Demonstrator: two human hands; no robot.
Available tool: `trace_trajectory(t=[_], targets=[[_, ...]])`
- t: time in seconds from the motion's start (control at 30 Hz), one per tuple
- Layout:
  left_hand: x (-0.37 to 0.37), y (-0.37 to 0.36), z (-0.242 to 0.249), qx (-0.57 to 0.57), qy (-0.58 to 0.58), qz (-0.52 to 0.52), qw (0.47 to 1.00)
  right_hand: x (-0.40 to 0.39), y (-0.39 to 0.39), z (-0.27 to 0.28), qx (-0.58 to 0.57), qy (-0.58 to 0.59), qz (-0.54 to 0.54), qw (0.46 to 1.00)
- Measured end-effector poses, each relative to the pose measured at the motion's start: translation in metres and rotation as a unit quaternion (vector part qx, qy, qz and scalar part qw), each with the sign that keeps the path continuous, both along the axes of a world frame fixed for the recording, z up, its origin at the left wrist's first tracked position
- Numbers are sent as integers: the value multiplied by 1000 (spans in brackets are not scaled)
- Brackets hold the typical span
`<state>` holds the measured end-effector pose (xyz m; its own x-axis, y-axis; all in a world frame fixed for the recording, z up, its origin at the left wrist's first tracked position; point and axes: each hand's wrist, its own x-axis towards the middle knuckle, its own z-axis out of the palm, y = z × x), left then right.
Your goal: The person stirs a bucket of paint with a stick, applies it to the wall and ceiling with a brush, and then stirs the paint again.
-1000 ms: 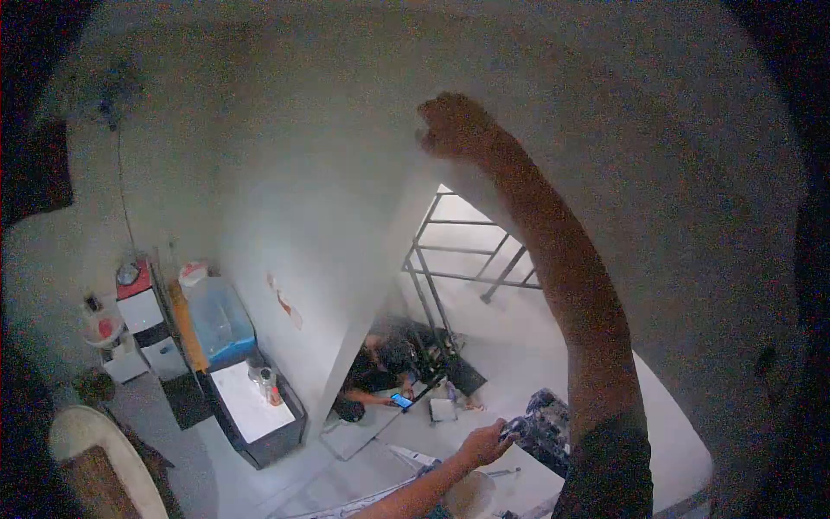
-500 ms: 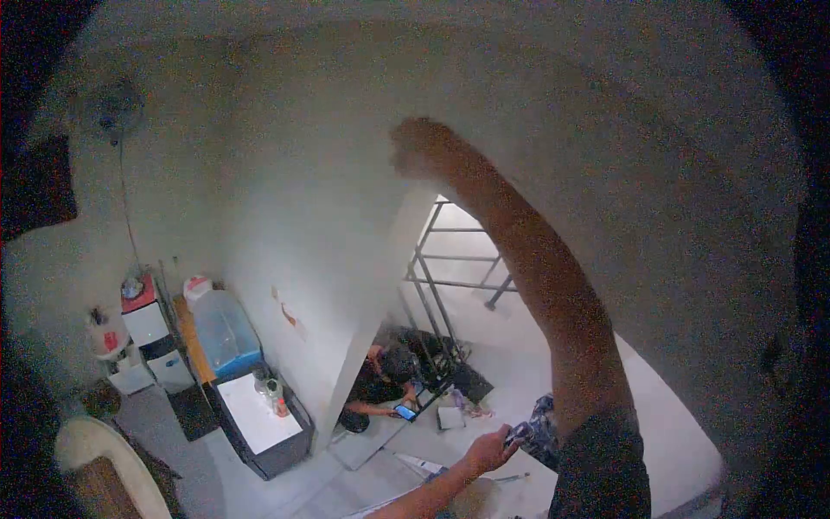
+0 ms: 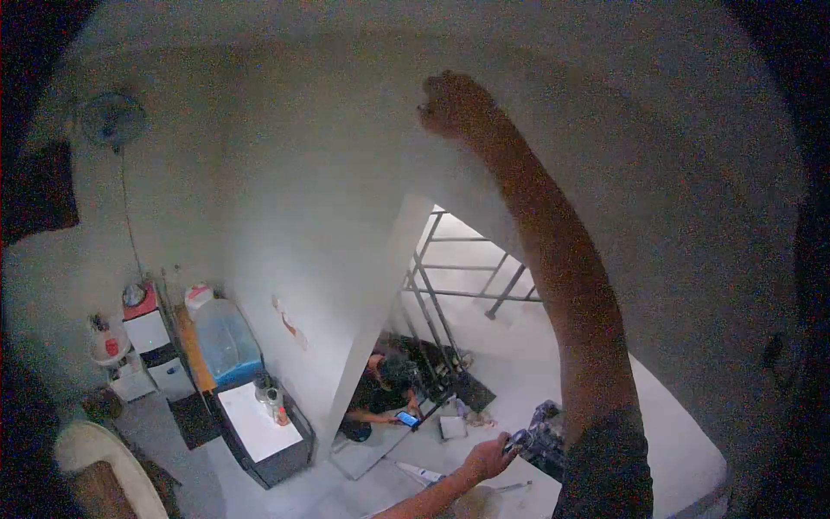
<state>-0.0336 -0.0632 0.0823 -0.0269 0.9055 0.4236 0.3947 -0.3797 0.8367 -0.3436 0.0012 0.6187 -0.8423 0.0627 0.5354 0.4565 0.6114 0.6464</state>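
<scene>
My right hand (image 3: 456,104) is raised high in front of the pale wall (image 3: 328,138), its fingers curled. Whatever it pinches, if anything, is too dark and small to make out. Lower down, my left hand (image 3: 489,457) is closed on one end of a crumpled dark-and-white patterned bundle (image 3: 543,437), perhaps cloth. The rest of the bundle reaches toward my right sleeve (image 3: 607,463), which partly hides it.
Below, a person (image 3: 393,381) crouches beside metal railings (image 3: 432,303), holding a lit phone (image 3: 406,419). A white-topped cabinet (image 3: 255,424) with bottles, a blue-tinted clear container (image 3: 226,342) and a wall fan (image 3: 114,119) are at left. A white ledge (image 3: 674,432) lies right.
My right hand has risen and shifted slightly right along the wall. My left hand still grips the patterned bundle, a little lower in view. The view has shifted slightly.
</scene>
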Motion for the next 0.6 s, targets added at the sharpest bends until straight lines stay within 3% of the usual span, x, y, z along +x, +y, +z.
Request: trace_trajectory(t=[0.07,0.13,0.27,0.33,0.43,0.47,0.53,0.6], targets=[[-5,-5,1,2,1,-4,1000,-6,-11,0,-25,-35,-15,999],[-5,-8,4,6,22,17,1000,-12,-11,6,17,28,79,996],[-3,-3,-3,16,-4,-3,1000,-28,20,38,54,123,92,987],[-7,-6,9,13,11,-4,1000,-33,45,45,134,168,69,974],[-10,-11,8,-31,29,-8,999,-16,53,42,40,165,61,984],[-8,-8,0,-16,19,-9,1000,-18,51,37,38,165,60,984],[-2,1,-5,12,8,-17,1000,-19,20,34,25,154,-44,987],[-1,1,-9,18,8,-9,1000,-20,-3,31,19,145,-26,989]])
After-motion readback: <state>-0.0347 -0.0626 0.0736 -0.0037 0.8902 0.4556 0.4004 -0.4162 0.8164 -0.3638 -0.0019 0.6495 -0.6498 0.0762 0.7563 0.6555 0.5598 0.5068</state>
